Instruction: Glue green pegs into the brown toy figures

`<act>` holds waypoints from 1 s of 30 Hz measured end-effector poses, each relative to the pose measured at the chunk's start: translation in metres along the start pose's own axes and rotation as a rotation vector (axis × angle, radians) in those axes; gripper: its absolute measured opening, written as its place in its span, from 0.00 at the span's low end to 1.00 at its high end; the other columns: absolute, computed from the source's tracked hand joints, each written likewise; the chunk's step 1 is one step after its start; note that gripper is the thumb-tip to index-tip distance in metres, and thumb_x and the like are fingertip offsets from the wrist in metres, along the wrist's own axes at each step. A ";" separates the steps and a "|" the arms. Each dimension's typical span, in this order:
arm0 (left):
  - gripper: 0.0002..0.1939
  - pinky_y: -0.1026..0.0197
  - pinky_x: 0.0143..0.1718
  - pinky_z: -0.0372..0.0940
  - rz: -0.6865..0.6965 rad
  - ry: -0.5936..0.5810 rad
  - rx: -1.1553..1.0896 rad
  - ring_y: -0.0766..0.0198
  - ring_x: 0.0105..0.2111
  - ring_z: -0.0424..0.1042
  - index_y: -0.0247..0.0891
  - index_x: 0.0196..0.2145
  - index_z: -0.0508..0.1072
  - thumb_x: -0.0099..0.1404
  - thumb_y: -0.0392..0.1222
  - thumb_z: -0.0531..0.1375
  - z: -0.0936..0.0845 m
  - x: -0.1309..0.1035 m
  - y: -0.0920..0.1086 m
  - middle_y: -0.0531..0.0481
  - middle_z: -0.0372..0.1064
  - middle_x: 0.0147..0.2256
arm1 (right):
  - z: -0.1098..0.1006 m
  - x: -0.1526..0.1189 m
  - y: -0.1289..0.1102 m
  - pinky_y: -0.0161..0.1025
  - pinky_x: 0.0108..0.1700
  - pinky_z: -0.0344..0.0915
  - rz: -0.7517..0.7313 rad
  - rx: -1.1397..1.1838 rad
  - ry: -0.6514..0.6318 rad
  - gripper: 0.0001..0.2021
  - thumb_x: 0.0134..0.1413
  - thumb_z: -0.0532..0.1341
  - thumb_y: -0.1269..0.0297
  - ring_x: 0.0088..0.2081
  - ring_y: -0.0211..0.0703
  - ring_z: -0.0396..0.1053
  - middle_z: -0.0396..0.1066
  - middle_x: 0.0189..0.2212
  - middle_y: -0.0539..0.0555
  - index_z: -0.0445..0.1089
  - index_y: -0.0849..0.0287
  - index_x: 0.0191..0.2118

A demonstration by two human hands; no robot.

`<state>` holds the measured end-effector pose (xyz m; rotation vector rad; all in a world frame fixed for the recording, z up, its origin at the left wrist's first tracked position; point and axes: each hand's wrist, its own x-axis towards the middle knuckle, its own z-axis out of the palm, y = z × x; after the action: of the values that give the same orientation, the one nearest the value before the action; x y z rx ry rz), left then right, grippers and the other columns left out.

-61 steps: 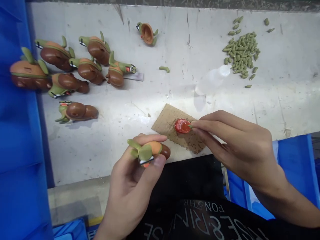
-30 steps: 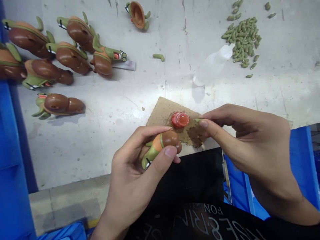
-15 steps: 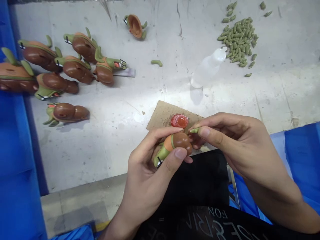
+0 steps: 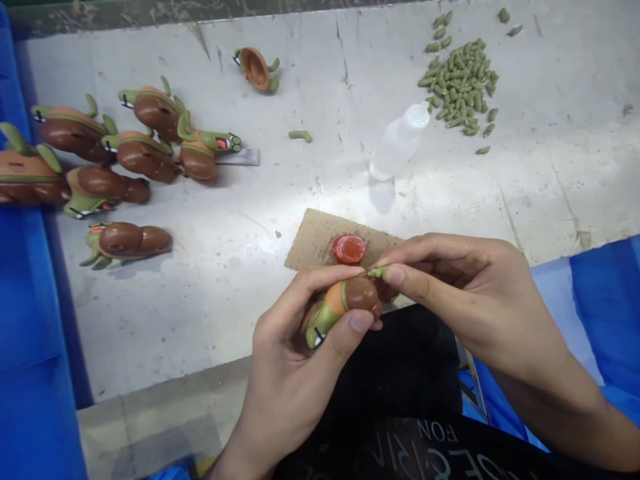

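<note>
My left hand (image 4: 305,347) is closed around a turtle figurine (image 4: 360,297) with a brown shell, an orange band and a green head pointing down to the left. Between the thumb and fingers of my right hand (image 4: 450,287) is pinched a small green toy limb (image 4: 379,272). Its tip lies at the upper edge of the shell, by my left index fingertip; whether it touches is hard to tell. Just beyond my hands a small red dish (image 4: 349,249) with glossy contents rests on a piece of cardboard (image 4: 305,240).
Several brown-shelled turtle figurines (image 4: 135,241) lie at the left. One hollow orange turtle part (image 4: 256,69) and a single green limb (image 4: 300,135) are farther back. A white plastic bottle (image 4: 397,143) stands before a heap of green pieces (image 4: 463,83). Blue bins (image 4: 30,320) flank the table.
My right hand has brought the green limb left, closer to the shell's upper edge. My left hand still holds the turtle. The whole view has shifted slightly.
</note>
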<state>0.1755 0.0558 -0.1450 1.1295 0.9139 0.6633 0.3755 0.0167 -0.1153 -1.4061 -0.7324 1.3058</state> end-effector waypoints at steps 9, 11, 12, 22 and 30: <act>0.13 0.70 0.51 0.78 0.094 0.048 0.201 0.68 0.45 0.84 0.55 0.57 0.84 0.78 0.43 0.72 -0.002 -0.003 -0.004 0.57 0.84 0.49 | 0.000 -0.005 -0.001 0.30 0.40 0.83 -0.029 -0.096 0.020 0.07 0.63 0.81 0.69 0.37 0.40 0.85 0.88 0.39 0.49 0.91 0.48 0.41; 0.13 0.68 0.51 0.78 0.110 0.036 0.210 0.67 0.47 0.84 0.55 0.57 0.84 0.78 0.42 0.72 -0.001 -0.003 -0.005 0.56 0.83 0.50 | 0.002 -0.005 0.000 0.30 0.41 0.82 -0.040 -0.121 0.044 0.06 0.63 0.81 0.69 0.37 0.39 0.85 0.88 0.39 0.49 0.90 0.48 0.41; 0.13 0.68 0.52 0.78 0.113 0.017 0.208 0.66 0.48 0.84 0.54 0.56 0.84 0.77 0.42 0.73 0.001 -0.003 -0.005 0.56 0.83 0.50 | 0.003 -0.006 0.000 0.30 0.41 0.82 -0.055 -0.143 0.053 0.06 0.63 0.81 0.68 0.37 0.39 0.85 0.88 0.38 0.48 0.90 0.49 0.40; 0.12 0.70 0.45 0.79 0.058 0.078 0.042 0.68 0.41 0.86 0.52 0.54 0.84 0.75 0.43 0.75 0.021 -0.019 -0.005 0.57 0.84 0.44 | -0.009 -0.015 -0.004 0.37 0.41 0.83 -0.004 -0.089 0.142 0.03 0.67 0.80 0.61 0.39 0.45 0.85 0.86 0.37 0.52 0.89 0.50 0.40; 0.10 0.67 0.47 0.82 -0.083 -0.049 -0.242 0.68 0.39 0.85 0.54 0.57 0.84 0.81 0.46 0.69 0.022 -0.011 -0.007 0.56 0.85 0.44 | -0.022 -0.009 0.002 0.34 0.33 0.73 -0.006 0.087 0.231 0.05 0.66 0.77 0.63 0.30 0.38 0.70 0.76 0.28 0.48 0.87 0.52 0.35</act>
<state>0.1895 0.0344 -0.1453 0.8841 0.8108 0.6559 0.3937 0.0023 -0.1175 -1.4536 -0.5186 1.1333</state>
